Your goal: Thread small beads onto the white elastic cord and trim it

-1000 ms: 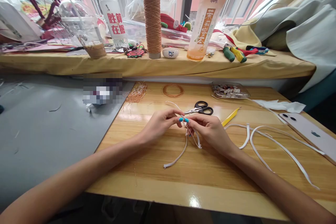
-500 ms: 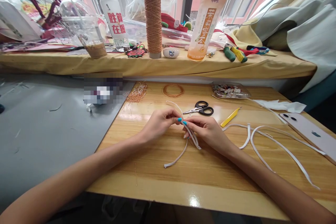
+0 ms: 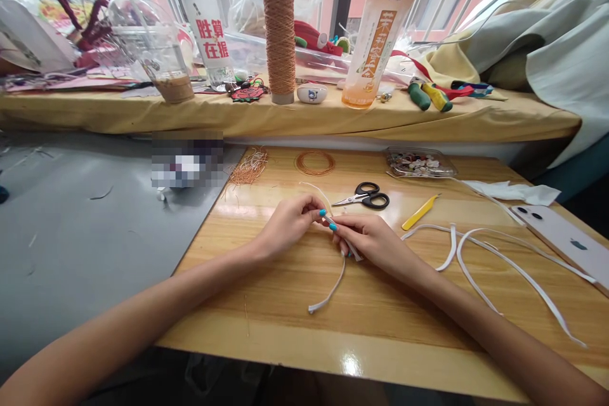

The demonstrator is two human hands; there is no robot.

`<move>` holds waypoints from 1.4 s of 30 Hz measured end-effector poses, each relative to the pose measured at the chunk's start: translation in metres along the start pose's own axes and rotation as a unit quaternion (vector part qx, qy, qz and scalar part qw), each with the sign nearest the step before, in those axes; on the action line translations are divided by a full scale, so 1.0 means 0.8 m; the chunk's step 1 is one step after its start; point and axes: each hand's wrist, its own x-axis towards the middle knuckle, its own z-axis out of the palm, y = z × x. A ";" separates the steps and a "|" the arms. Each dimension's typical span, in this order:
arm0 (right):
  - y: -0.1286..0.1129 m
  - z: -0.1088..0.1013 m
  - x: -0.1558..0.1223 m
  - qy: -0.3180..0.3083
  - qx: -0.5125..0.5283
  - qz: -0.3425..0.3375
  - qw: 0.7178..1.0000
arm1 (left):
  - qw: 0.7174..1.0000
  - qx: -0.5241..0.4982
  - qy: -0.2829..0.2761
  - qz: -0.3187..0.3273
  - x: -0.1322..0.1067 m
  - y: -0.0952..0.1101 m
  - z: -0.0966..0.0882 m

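Note:
Over the middle of the wooden table [image 3: 266, 323], my left hand [image 3: 297, 222] and my right hand [image 3: 373, 238] meet fingertip to fingertip. Both pinch a narrow white cord [image 3: 335, 288], flat like a ribbon. One end of it curves down below my right hand, a short doubled piece sticks out under the right fingers, and a thin end rises behind the left fingers. The exact spot where the fingers grip is partly hidden. Just beyond my hands lie black-handled scissors [image 3: 373, 195], and to the right rests a yellow pointed tool [image 3: 421, 211].
Loose white cord [image 3: 521, 269] loops across the right side, beside a phone [image 3: 566, 244]. Along the back are a clear box of beads [image 3: 419, 163], a copper-coloured wire coil [image 3: 314, 163] and thread scraps [image 3: 250, 168]. A brown thread spool [image 3: 279, 38] and bottles stand on the sill.
The doubled cord strands are drawn closer together and show less beyond my right fingers. The hanging cord end has shifted slightly right and down. Both hands stay close together.

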 end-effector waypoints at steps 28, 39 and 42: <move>0.021 -0.005 -0.002 0.038 -0.406 -0.167 0.898 | 0.931 0.255 -0.106 0.237 0.003 -0.021 -0.004; 0.027 -0.004 -0.001 0.047 -0.366 -0.175 0.913 | 0.934 0.267 -0.128 0.200 0.001 -0.010 -0.004; 0.026 -0.004 -0.001 0.044 -0.362 -0.172 0.915 | 0.932 0.277 -0.119 0.199 0.001 -0.012 -0.002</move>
